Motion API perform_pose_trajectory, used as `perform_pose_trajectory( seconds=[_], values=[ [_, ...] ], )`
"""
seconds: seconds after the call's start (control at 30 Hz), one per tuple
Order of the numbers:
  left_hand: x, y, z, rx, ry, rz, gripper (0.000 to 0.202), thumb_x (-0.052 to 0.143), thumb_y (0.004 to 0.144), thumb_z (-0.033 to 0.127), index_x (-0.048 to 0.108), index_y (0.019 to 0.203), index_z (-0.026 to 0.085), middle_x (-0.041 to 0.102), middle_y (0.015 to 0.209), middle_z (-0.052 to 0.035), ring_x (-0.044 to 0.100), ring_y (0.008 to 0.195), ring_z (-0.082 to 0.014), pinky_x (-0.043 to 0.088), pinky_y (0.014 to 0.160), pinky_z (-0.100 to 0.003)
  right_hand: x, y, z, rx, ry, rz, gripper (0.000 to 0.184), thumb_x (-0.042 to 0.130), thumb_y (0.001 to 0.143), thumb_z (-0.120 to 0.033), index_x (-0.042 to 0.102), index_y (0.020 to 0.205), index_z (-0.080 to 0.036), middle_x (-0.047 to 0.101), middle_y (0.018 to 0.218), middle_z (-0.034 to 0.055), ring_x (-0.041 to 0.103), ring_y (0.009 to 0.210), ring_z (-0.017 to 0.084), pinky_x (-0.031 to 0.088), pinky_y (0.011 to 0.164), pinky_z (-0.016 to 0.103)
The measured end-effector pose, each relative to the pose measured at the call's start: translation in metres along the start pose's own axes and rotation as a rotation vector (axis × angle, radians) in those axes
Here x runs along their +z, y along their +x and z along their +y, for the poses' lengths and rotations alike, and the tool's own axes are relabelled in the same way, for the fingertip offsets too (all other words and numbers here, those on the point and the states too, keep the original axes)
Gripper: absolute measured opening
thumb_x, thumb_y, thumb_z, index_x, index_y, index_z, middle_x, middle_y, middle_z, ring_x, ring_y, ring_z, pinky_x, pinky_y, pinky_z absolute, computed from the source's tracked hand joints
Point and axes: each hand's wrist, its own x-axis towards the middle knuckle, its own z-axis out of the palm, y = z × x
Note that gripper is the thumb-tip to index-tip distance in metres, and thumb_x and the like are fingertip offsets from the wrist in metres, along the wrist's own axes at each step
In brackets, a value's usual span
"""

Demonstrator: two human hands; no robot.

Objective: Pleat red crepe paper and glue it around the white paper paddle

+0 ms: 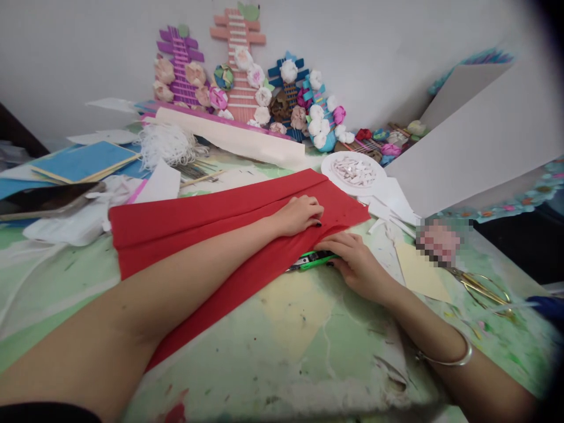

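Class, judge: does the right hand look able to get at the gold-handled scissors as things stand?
Probably yes, once the right hand sets down the green cutter it holds: the gold-handled scissors lie to its right, handles largely uncovered.

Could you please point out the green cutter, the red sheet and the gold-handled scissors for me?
Green cutter [309,259], head view: on the middle of its body.
Red sheet [215,216], head view: on its upper surface.
Gold-handled scissors [460,275], head view: near the base of the handles.

You get soft, diffuse light over the red sheet [233,208], with a pixelated patch [439,242] and dark vignetting rightward of it.
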Motion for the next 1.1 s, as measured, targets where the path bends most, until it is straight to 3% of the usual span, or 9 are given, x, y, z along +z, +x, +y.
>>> perform_pose_trajectory(
  seconds=[0.6, 1.1],
  values=[
    [-0.001, 0.000, 0.000, -0.002, -0.007, -0.012, 0.006, 0.059, 0.090, 0.024, 0.059, 0.088, 0.018, 0.060, 0.105, -0.0060, 0.053, 0.099, -0.0218, 0.036, 0.086, -0.034, -0.012, -0.010, 0.015, 0.021, -0.033, -0.004, 0.049, 0.040, 0.070, 0.004, 0.060, 0.109, -0.020, 0.065, 0.108, 0.0093, 0.057, 0.104, 0.026, 0.037, 0.083, 0.040],
    [0.002, 0.001, -0.001, 0.004, -0.009, -0.001, 0.006, 0.059, 0.089, 0.024, 0.059, 0.087, 0.019, 0.061, 0.105, -0.0051, 0.052, 0.098, -0.0218, 0.035, 0.086, -0.035, -0.002, 0.000, -0.008, 0.006, -0.018, -0.039, 0.045, 0.041, 0.076, 0.003, 0.061, 0.108, -0.021, 0.065, 0.109, 0.0098, 0.056, 0.101, 0.025, 0.036, 0.083, 0.040]
  ],
)
